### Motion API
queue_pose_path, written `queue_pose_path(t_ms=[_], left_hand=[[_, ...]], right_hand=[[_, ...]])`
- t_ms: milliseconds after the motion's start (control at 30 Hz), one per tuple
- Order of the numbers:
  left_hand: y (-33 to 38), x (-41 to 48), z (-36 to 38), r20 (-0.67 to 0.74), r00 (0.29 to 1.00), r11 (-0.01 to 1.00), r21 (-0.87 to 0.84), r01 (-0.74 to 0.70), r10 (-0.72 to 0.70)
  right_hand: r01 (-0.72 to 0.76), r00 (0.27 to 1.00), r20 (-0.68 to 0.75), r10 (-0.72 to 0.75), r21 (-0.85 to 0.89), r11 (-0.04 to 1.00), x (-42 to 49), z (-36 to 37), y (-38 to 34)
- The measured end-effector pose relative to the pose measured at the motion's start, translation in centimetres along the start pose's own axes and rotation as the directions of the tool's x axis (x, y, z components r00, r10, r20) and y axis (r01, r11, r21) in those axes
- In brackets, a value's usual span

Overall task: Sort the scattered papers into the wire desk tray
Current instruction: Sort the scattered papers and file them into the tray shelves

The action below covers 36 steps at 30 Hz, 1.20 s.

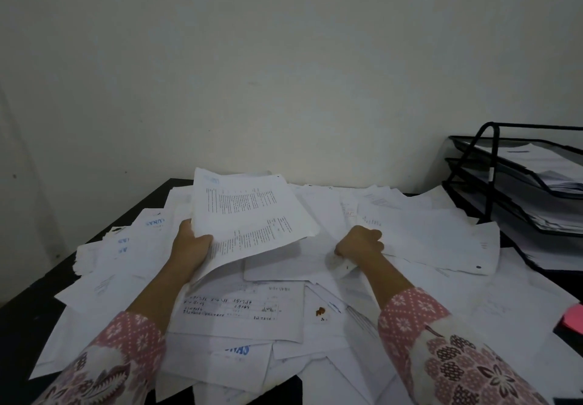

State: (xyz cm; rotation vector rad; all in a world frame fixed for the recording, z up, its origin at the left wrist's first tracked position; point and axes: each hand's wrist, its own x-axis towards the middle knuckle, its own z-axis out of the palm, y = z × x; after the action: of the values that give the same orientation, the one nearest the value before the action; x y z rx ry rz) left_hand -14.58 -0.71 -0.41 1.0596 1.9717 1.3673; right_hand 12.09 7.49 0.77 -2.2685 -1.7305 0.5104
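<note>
Loose white papers [239, 307] lie scattered in overlapping layers over a dark table [19, 313]. My left hand [189, 247] grips a stack of printed sheets [249, 215], lifted and tilted above the pile. To the right, my right hand [359, 243] pinches the edge of a sheet [426, 237] that lies on the pile. The black wire desk tray [492, 165], with three tiers, stands at the far right; papers lie in its tiers.
A pale wall rises directly behind the table. A pink object [572, 318] sits at the right edge, partly cut off. One sheet near the middle bears a brown stain [320, 311]. The table's left edge runs diagonally toward me.
</note>
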Motion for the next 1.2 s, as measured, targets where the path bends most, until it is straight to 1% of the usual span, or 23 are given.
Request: queue_pose_path(t_ms=[67,100,133,200,267,333,467,567,600,667,733,800,867,900,933,1000,1067,1100,1133,1200], left_hand=[[0.3,-0.2,0.8,0.018,1.0,1.0,0.006,-0.011,0.011],[0.5,-0.4,1.2,0.028,0.999,1.0,0.01,-0.017,0.017],[0.6,-0.6,1.6,0.037,0.999,1.0,0.015,-0.026,0.025],[0.8,-1.1,2.2,0.05,0.998,0.998,0.032,-0.045,0.043],[1.0,-1.4,2.8,0.068,0.996,0.996,0.057,-0.069,0.065],[1.2,-1.6,3.5,0.1,0.991,0.992,0.08,-0.1,0.092],[1.9,-2.3,5.2,0.184,0.975,0.983,0.105,-0.148,0.127],[2.5,-3.0,6.9,0.235,0.962,0.98,0.105,-0.167,0.139],[2.6,-3.2,7.4,0.251,0.958,0.979,0.11,-0.173,0.141],[3.0,-3.7,8.3,0.275,0.949,0.973,0.129,-0.193,0.152],[3.3,-4.0,8.8,0.286,0.946,0.965,0.161,-0.205,0.153],[3.7,-4.0,9.1,0.295,0.946,0.96,0.196,-0.198,0.135],[4.2,-3.9,9.1,0.286,0.949,0.946,0.248,-0.21,0.136],[4.5,-3.8,9.1,0.269,0.954,0.949,0.245,-0.2,0.132],[4.7,-3.6,9.2,0.248,0.961,0.965,0.196,-0.176,0.125],[5.5,-3.4,8.9,0.246,0.967,0.998,-0.037,-0.058,0.065],[6.1,-3.0,8.8,0.289,0.956,0.961,-0.274,0.046,0.037],[6.5,-2.8,8.8,0.308,0.95,0.938,-0.341,0.064,0.048],[6.9,-2.9,9.0,0.307,0.948,0.916,-0.398,0.045,0.087],[8.3,-3.7,9.3,0.247,0.953,0.881,-0.472,-0.039,0.175]], right_hand=[[-0.019,1.0,0.023,0.017,0.098,0.995,-0.1,0.1,0.2],[-0.037,0.999,0.027,0.032,0.202,0.979,0.2,0.3,0.3],[-0.065,0.998,0.046,0.053,0.323,0.944,0.4,0.3,0.4],[-0.083,0.995,0.094,0.043,0.488,0.869,0.5,0.0,0.8],[-0.073,0.993,0.12,0.009,0.542,0.837,0.7,-0.9,1.6],[-0.063,0.988,0.153,-0.025,0.545,0.836,0.7,-2.3,2.5],[-0.174,0.966,0.257,0.008,0.63,0.756,0.7,-3.8,4.3],[-0.171,0.958,0.283,-0.039,0.678,0.714,0.2,-3.9,5.2],[-0.162,0.954,0.292,-0.071,0.699,0.697,-0.2,-3.8,5.3],[-0.095,0.947,0.288,-0.143,0.675,0.731,-0.3,-3.1,5.5],[-0.034,0.95,0.254,-0.183,0.666,0.745,-0.2,-2.6,5.6],[0.037,0.959,0.181,-0.217,0.681,0.731,-0.2,-2.7,5.8],[0.142,0.958,0.08,-0.276,0.705,0.695,0.0,-3.3,6.1],[0.191,0.951,0.034,-0.306,0.715,0.672,0.0,-3.7,6.3],[0.232,0.944,-0.008,-0.331,0.729,0.645,0.0,-4.1,6.5],[0.289,0.928,-0.078,-0.364,0.766,0.574,0.0,-5.1,7.0],[0.336,0.91,-0.133,-0.392,0.791,0.512,0.0,-6.0,7.5],[0.36,0.898,-0.157,-0.41,0.797,0.484,-0.1,-6.5,7.7],[0.378,0.889,-0.176,-0.423,0.804,0.459,-0.2,-6.9,7.8],[0.399,0.877,-0.21,-0.431,0.818,0.414,-0.2,-7.7,8.1]])
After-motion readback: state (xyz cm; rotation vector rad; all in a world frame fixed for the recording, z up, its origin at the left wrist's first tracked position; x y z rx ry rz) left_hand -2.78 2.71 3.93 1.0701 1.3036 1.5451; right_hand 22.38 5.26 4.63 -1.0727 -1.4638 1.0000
